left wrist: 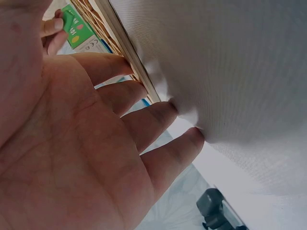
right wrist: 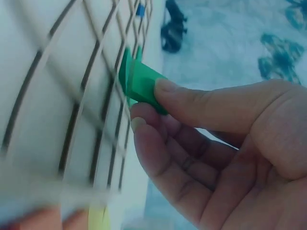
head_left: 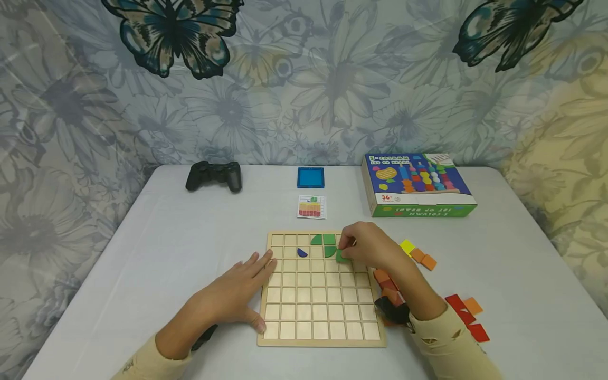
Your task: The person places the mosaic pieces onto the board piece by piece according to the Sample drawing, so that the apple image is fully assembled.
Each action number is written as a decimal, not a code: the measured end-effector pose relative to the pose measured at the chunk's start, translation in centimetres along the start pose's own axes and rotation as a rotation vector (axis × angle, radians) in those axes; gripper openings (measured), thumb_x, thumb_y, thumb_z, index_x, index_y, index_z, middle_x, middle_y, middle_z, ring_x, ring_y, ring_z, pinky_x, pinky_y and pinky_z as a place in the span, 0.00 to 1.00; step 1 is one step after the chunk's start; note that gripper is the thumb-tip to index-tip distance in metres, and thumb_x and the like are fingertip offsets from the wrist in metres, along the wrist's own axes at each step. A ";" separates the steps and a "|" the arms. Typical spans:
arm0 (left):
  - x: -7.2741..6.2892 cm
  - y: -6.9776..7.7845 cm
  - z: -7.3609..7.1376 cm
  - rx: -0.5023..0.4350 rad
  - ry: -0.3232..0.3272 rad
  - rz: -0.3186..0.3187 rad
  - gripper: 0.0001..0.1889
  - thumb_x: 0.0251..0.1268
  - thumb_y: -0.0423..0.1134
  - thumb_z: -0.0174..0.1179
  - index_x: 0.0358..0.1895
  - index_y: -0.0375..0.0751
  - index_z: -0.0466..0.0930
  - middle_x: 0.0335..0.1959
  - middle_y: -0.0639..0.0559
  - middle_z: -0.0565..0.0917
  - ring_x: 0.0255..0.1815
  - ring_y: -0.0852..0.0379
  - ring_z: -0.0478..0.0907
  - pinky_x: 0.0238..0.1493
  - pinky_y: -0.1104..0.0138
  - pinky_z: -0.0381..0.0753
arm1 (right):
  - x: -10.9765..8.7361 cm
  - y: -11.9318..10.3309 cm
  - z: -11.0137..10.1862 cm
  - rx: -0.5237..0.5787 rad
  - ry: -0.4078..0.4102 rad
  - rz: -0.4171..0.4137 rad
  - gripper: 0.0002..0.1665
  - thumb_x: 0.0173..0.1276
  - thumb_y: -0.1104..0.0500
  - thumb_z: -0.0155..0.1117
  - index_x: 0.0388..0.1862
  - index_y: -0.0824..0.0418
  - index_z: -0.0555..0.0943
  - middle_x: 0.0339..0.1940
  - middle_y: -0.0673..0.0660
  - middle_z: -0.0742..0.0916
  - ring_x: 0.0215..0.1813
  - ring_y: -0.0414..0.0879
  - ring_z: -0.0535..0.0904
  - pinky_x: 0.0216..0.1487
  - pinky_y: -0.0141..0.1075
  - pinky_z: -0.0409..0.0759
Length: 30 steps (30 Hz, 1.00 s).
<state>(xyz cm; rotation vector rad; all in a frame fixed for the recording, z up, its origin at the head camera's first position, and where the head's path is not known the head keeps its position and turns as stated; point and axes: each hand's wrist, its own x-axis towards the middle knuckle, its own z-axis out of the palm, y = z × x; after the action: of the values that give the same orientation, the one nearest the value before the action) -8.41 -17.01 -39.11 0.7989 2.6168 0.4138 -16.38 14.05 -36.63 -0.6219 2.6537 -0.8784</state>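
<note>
A wooden grid board (head_left: 304,295) lies on the white table. My right hand (head_left: 368,245) pinches a green square tile (right wrist: 144,81) between thumb and fingers over the board's upper right cells. Beside it, a green square (head_left: 329,239) and two green quarter-round tiles, one at the upper left (head_left: 316,240) and one lower (head_left: 330,251), sit in cells. A dark blue rounded piece (head_left: 302,253) lies farther left on the grid. My left hand (head_left: 233,295) rests against the board's left edge, its fingers spread; the left wrist view shows the palm (left wrist: 76,143).
Right of the board lie yellow (head_left: 407,246), orange (head_left: 429,262) and red tiles (head_left: 478,332), some partly hidden by my right arm. Behind it are a pattern card (head_left: 312,207), a blue tray (head_left: 311,178), a game box (head_left: 418,184) and a black game controller (head_left: 214,175).
</note>
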 end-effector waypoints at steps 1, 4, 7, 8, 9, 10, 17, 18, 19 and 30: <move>0.0 0.0 0.0 0.000 0.000 0.000 0.68 0.34 0.65 0.74 0.79 0.34 0.51 0.81 0.39 0.47 0.79 0.37 0.45 0.73 0.41 0.54 | 0.4 -0.3 0.3 0.004 -0.002 -0.007 0.08 0.62 0.70 0.71 0.27 0.58 0.84 0.29 0.50 0.84 0.34 0.47 0.76 0.36 0.40 0.79; 0.1 0.0 0.0 -0.001 0.002 -0.003 0.68 0.34 0.65 0.74 0.79 0.34 0.51 0.81 0.39 0.47 0.79 0.37 0.45 0.73 0.41 0.54 | 1.6 -1.1 1.1 0.004 0.000 -0.020 0.09 0.61 0.70 0.71 0.27 0.59 0.83 0.29 0.50 0.84 0.34 0.47 0.76 0.37 0.40 0.78; 0.2 0.0 0.0 -0.004 0.001 -0.004 0.68 0.34 0.64 0.75 0.79 0.34 0.51 0.81 0.39 0.47 0.79 0.37 0.44 0.73 0.41 0.54 | 2.7 -1.6 1.7 -0.019 -0.004 -0.018 0.08 0.62 0.70 0.70 0.27 0.59 0.83 0.27 0.50 0.83 0.33 0.47 0.75 0.36 0.39 0.77; 0.2 0.0 0.0 -0.006 0.000 -0.005 0.68 0.34 0.64 0.75 0.79 0.34 0.51 0.81 0.39 0.47 0.79 0.37 0.44 0.73 0.42 0.54 | 3.0 -1.7 1.9 -0.028 -0.009 -0.014 0.08 0.62 0.70 0.70 0.27 0.59 0.83 0.26 0.50 0.82 0.33 0.46 0.75 0.36 0.38 0.77; 0.2 0.1 0.0 -0.009 -0.001 -0.005 0.68 0.34 0.64 0.75 0.79 0.33 0.51 0.81 0.39 0.47 0.79 0.37 0.44 0.73 0.42 0.54 | 3.2 -1.9 2.1 -0.035 -0.014 -0.008 0.08 0.63 0.69 0.70 0.27 0.59 0.83 0.26 0.50 0.82 0.33 0.46 0.75 0.36 0.38 0.77; 0.2 0.1 0.0 -0.012 -0.004 -0.006 0.68 0.34 0.64 0.75 0.79 0.33 0.51 0.81 0.39 0.47 0.80 0.37 0.44 0.73 0.41 0.53 | 3.4 -2.0 2.3 -0.044 -0.020 -0.004 0.08 0.63 0.69 0.70 0.27 0.59 0.82 0.26 0.50 0.82 0.33 0.46 0.75 0.36 0.38 0.77; 0.1 0.1 0.0 -0.042 -0.008 -0.039 0.72 0.32 0.65 0.76 0.80 0.32 0.46 0.81 0.39 0.44 0.80 0.39 0.42 0.74 0.42 0.51 | 4.0 -2.5 2.9 -0.078 -0.013 0.006 0.09 0.63 0.70 0.70 0.26 0.59 0.82 0.26 0.50 0.81 0.34 0.47 0.75 0.38 0.39 0.78; 0.0 0.1 0.0 -0.043 -0.005 -0.041 0.72 0.31 0.65 0.76 0.80 0.31 0.45 0.81 0.38 0.44 0.80 0.39 0.42 0.74 0.42 0.51 | 4.1 -2.6 3.0 -0.083 -0.014 0.010 0.09 0.63 0.70 0.70 0.26 0.59 0.82 0.26 0.50 0.81 0.34 0.47 0.75 0.38 0.38 0.78; 0.0 0.1 0.1 -0.042 -0.004 -0.042 0.73 0.31 0.65 0.76 0.80 0.31 0.45 0.81 0.37 0.44 0.80 0.39 0.41 0.74 0.42 0.51 | 4.1 -2.7 3.1 -0.087 -0.017 0.016 0.09 0.63 0.70 0.70 0.26 0.58 0.82 0.26 0.50 0.81 0.34 0.47 0.75 0.38 0.38 0.78; 0.0 -0.1 -0.1 -0.033 -0.011 -0.038 0.74 0.30 0.70 0.73 0.79 0.30 0.45 0.81 0.37 0.43 0.80 0.41 0.42 0.75 0.45 0.51 | 2.9 -3.5 4.1 -0.257 -0.007 -0.017 0.08 0.62 0.70 0.70 0.26 0.59 0.88 0.30 0.50 0.84 0.36 0.45 0.76 0.44 0.41 0.80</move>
<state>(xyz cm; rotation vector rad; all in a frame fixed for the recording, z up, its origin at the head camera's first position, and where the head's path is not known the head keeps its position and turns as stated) -8.51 -17.15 -39.08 0.7370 2.6033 0.4396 -16.23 8.05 -38.00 -0.7047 2.7821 -0.5411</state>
